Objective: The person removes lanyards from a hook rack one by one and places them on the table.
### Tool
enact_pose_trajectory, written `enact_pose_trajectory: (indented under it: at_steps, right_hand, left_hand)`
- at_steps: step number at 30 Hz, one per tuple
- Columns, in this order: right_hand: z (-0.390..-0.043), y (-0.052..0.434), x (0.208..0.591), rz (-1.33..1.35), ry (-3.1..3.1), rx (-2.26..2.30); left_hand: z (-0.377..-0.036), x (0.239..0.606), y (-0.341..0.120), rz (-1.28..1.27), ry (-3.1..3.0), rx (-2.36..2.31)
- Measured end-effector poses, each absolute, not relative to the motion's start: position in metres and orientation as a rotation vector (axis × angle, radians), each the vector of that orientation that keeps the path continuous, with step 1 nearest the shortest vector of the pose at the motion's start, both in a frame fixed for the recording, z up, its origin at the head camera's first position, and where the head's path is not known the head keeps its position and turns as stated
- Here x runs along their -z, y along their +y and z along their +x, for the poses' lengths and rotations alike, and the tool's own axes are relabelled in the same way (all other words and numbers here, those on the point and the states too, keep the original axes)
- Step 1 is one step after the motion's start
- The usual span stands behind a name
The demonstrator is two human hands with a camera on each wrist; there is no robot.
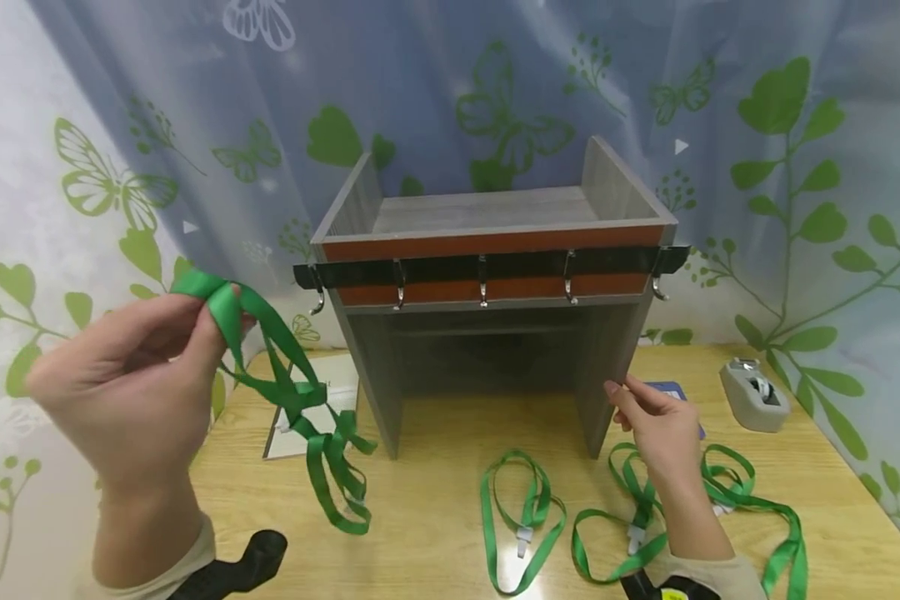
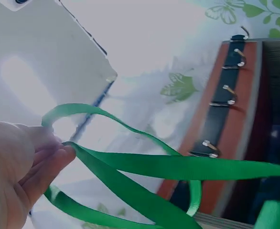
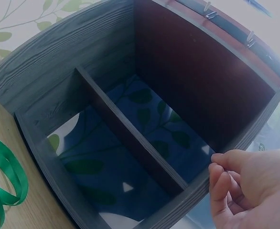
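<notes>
My left hand is raised at the left and pinches a green lanyard near its top loop; the strap hangs down toward the wooden table. In the left wrist view the left hand's fingers hold the lanyard's folded bands. My right hand rests its fingertips on the front edge of the right side panel of a grey wooden shelf. A black rail of metal hooks runs across the shelf's front. In the right wrist view, loosely curled fingertips meet the edge of the shelf.
More green lanyards lie on the table: one in front of the shelf, others around my right forearm. A grey tape dispenser stands at the right. A white booklet lies left of the shelf. A leaf-print curtain hangs behind.
</notes>
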State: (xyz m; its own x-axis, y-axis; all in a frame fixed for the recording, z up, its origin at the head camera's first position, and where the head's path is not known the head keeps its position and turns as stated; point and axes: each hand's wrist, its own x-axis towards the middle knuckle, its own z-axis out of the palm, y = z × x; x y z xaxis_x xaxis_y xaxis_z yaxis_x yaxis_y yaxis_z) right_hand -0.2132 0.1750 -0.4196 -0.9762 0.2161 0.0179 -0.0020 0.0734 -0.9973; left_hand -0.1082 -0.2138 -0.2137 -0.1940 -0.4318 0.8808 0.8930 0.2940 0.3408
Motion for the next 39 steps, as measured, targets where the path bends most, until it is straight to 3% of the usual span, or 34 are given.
enact_pose_trajectory:
  at_steps: [25, 39]
  right_hand:
    - [-0.206, 0.186, 0.417, -0.269, -2.279, -1.915]
    - [-0.201, 0.199, 0.405, -0.037, -2.468, -1.596]
  left_hand:
    - [-0.111, 0.356, -0.222, -0.234, -1.96, 1.009]
    - [-0.108, 0.436, -0.241, 0.048, -2.409, 1.068]
